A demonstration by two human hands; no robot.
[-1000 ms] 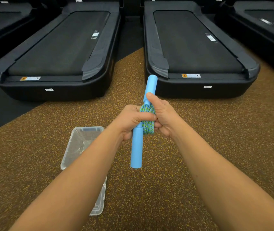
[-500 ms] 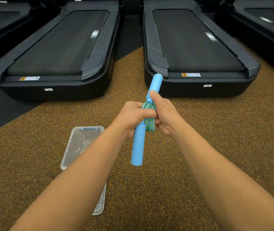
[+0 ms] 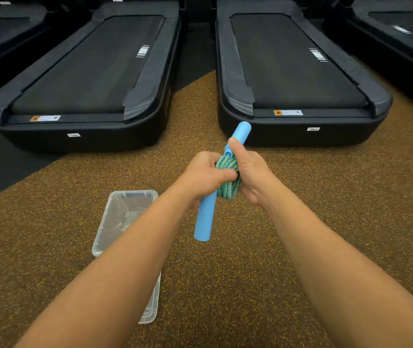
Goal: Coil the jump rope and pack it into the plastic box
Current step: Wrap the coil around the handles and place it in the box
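Note:
The jump rope is bundled between both hands at the centre of the view. Its green-and-blue braided cord (image 3: 228, 178) is wound into a tight coil. One light blue foam handle (image 3: 204, 219) points down toward me, the other handle (image 3: 240, 133) points up and away. My left hand (image 3: 203, 175) grips the coil and lower handle from the left. My right hand (image 3: 249, 172) clasps the coil from the right, thumb along the upper handle. The clear plastic box (image 3: 125, 222) lies open on the floor below and left of my hands, partly hidden by my left forearm.
Two black treadmill decks (image 3: 82, 79) (image 3: 296, 71) stand side by side ahead, with more at both edges. A speckled brown rubber floor (image 3: 326, 197) lies under my arms, with a dark floor strip (image 3: 2, 167) at the left.
The bundle has tilted slightly, the upper handle leaning more to the right. Both hands keep their grip on the coil and have shifted a little to the right.

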